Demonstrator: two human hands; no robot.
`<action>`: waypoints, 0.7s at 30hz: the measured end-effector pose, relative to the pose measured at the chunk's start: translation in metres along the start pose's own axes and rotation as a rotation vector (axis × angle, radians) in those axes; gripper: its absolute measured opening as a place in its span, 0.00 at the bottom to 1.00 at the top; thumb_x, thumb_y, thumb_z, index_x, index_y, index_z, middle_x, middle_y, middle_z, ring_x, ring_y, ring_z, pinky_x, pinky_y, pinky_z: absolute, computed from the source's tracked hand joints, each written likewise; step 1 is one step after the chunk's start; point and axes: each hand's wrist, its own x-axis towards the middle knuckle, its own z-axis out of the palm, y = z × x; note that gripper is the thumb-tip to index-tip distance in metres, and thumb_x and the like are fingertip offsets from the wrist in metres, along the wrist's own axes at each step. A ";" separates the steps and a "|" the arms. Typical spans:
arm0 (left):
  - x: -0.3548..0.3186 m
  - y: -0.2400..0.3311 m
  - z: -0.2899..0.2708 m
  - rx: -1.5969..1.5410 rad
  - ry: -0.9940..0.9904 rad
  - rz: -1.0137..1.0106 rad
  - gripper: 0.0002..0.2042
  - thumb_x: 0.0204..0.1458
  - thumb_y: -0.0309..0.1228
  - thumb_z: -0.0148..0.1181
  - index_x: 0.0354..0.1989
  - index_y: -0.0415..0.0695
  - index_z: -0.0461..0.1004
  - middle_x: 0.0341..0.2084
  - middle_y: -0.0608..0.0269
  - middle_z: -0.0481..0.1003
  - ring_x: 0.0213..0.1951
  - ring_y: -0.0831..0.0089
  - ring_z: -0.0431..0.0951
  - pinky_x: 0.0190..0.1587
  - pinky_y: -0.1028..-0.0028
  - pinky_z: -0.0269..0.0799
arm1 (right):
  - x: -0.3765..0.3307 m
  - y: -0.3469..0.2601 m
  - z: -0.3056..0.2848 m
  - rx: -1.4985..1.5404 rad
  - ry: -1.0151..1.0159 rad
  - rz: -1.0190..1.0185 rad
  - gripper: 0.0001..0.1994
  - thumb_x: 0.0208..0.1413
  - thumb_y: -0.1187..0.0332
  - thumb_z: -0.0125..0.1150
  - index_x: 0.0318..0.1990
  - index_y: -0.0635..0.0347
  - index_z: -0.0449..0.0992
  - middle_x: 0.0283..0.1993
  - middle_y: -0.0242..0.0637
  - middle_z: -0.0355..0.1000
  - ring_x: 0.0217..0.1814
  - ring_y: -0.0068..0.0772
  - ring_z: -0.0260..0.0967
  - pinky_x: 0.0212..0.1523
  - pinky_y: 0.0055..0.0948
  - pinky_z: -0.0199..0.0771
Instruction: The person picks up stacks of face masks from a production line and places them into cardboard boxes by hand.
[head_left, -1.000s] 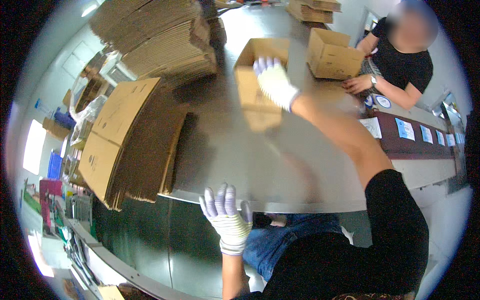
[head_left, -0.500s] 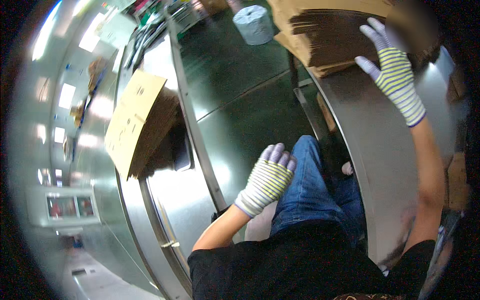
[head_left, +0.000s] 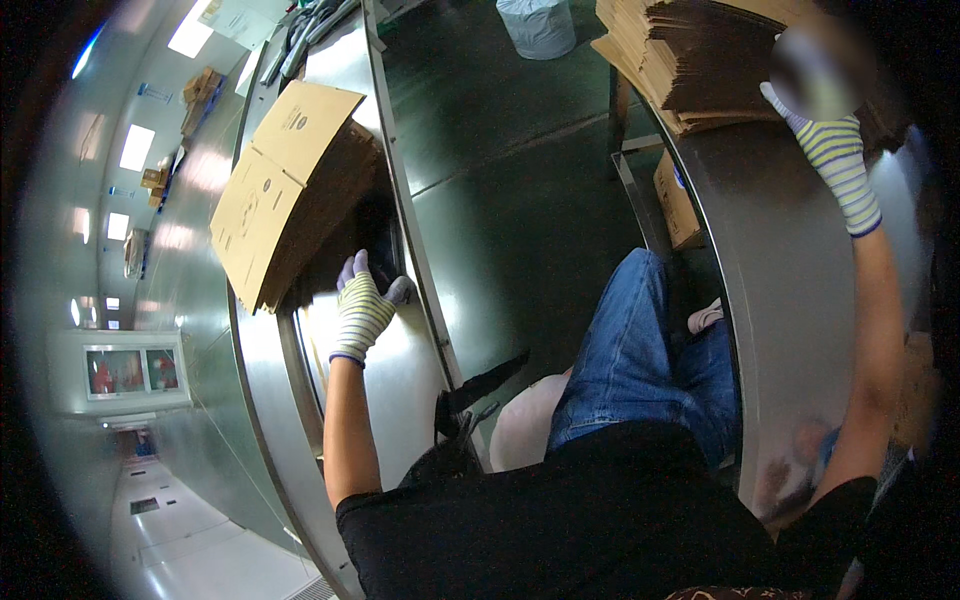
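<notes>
Two gloved hands, spread wide apart. Left hand (head_left: pixel 362 305), fingers open and holding nothing, rests on the steel table just beside the flattened carton stack (head_left: pixel 285 190), which lies ahead-left of it. Right hand (head_left: pixel 835 150) reaches the far cardboard pile (head_left: pixel 700 60); its grip cannot be told.

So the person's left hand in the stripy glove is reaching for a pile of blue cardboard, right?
Not quite. In the head view the left hand in the striped glove reaches toward a pile of flat cardboard that is brown, not blue.
</notes>
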 end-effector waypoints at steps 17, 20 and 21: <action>0.085 0.021 0.036 -0.118 0.090 -0.385 0.38 0.43 0.44 0.65 0.61 0.39 0.58 0.56 0.39 0.63 0.60 0.47 0.60 0.61 0.56 0.57 | -0.134 -0.072 -0.027 0.219 -0.443 0.343 0.28 0.50 0.51 0.59 0.56 0.55 0.66 0.62 0.45 0.60 0.63 0.47 0.58 0.63 0.44 0.59; 0.088 0.003 0.040 -0.054 0.140 -0.360 0.35 0.45 0.39 0.63 0.62 0.41 0.58 0.57 0.39 0.62 0.60 0.48 0.61 0.61 0.57 0.57 | -0.168 -0.096 -0.018 0.291 -0.537 0.508 0.28 0.49 0.52 0.60 0.56 0.54 0.65 0.63 0.42 0.58 0.62 0.47 0.58 0.61 0.45 0.61; 0.088 0.015 0.030 -0.052 0.143 -0.359 0.35 0.45 0.39 0.63 0.62 0.41 0.58 0.57 0.39 0.62 0.60 0.48 0.61 0.61 0.57 0.57 | -0.182 -0.099 -0.015 0.322 -0.534 0.544 0.28 0.49 0.53 0.60 0.56 0.54 0.65 0.63 0.41 0.58 0.62 0.47 0.58 0.60 0.45 0.61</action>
